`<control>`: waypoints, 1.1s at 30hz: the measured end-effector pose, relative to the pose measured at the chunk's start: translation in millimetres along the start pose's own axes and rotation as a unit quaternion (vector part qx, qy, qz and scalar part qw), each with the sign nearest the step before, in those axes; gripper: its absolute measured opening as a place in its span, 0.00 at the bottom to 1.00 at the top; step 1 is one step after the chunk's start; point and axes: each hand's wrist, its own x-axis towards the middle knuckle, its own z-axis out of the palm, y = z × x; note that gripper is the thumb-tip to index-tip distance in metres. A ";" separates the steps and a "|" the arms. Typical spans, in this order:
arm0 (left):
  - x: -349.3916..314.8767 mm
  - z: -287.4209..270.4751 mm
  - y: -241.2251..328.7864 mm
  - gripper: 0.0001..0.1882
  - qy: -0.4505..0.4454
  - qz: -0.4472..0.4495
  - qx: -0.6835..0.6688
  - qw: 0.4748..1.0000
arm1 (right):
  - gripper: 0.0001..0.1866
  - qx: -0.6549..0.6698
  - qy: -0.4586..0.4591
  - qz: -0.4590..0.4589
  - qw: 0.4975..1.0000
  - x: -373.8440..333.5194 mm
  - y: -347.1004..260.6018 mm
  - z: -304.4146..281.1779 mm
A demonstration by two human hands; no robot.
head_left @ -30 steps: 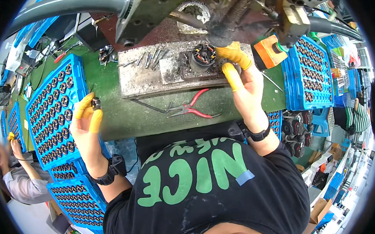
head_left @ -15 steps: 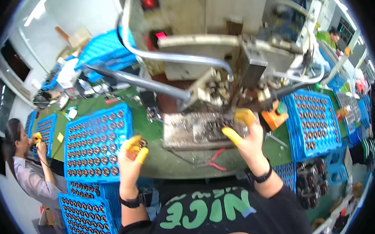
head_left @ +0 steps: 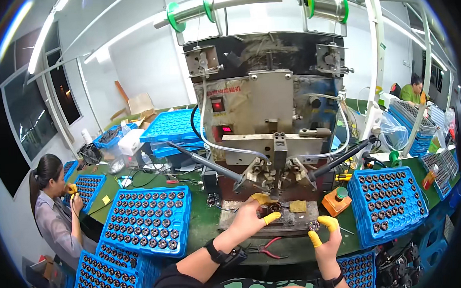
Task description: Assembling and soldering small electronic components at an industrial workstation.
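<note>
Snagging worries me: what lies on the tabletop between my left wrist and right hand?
The head view shows red-handled pliers on the green tabletop.

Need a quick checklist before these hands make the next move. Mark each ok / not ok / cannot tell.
1. Small round part secure in right hand: ok, pinched between yellow-covered fingertips.
2. Left hand clear of the machine: not ok, it reaches in under the head.
3. Dark piece by the left fingers seated squarely: cannot tell, the fingers partly hide it.
4. Pliers off the metal base: ok, lying on the green bench in front of it.
5. Right-hand blue tray full: not ok, bare spots near its lower right.
6. Red switch light lit: ok.
</note>
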 end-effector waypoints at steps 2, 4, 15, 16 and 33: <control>6.9 -1.3 -4.2 0.23 -0.009 0.005 0.000 1.000 | 0.21 -0.008 0.006 0.009 1.000 0.5 7.5 -5.8; 8.2 -0.8 -10.8 0.25 -0.011 -0.003 -0.004 1.000 | 0.21 -0.005 0.006 0.017 1.000 -2.8 14.0 -9.8; 16.8 -12.3 4.0 0.31 -0.117 -0.102 0.043 0.987 | 0.22 0.001 0.003 0.017 1.000 -3.7 19.4 -10.0; 15.3 -10.7 5.8 0.31 -0.117 -0.102 0.044 0.987 | 0.22 0.000 0.008 0.022 1.000 -4.5 21.0 -11.0; 65.5 -174.0 190.5 0.18 -0.103 0.272 0.230 0.929 | 0.25 -0.020 0.103 0.084 0.991 -11.7 55.8 -53.5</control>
